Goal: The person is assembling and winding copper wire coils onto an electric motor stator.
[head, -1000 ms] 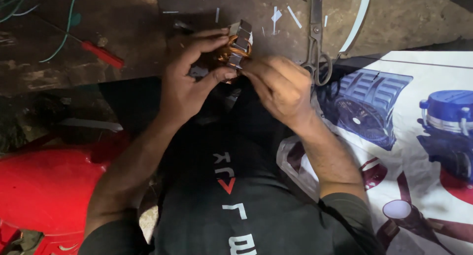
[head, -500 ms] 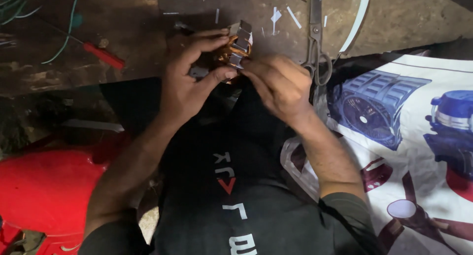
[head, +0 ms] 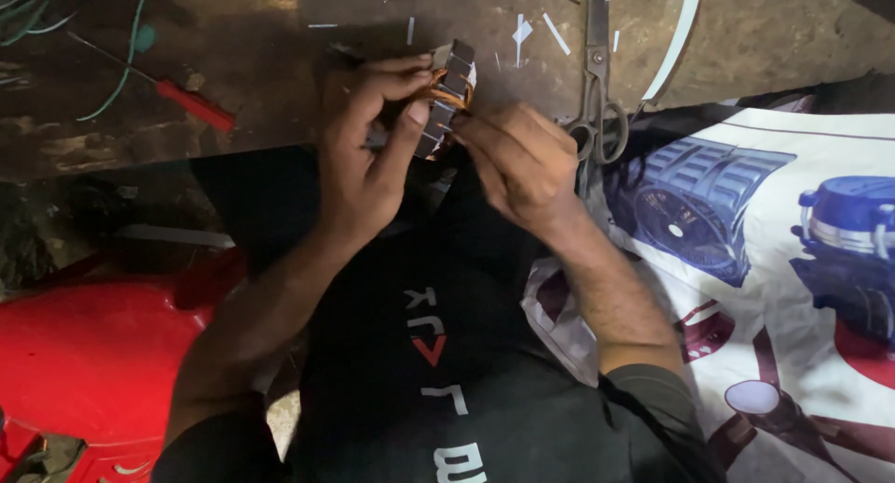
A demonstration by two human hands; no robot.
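Both hands close on a small slotted motor core (head: 447, 96) wound with copper wire: the left hand (head: 368, 157) grips its side, while the right hand (head: 522, 161) pinches at the windings. Held just above the desk (head: 280, 82), it seems partly wound (how many slots remain is hidden by fingers). Scissors (head: 597, 91) and a red screwdriver (head: 191, 105) lie nearby.
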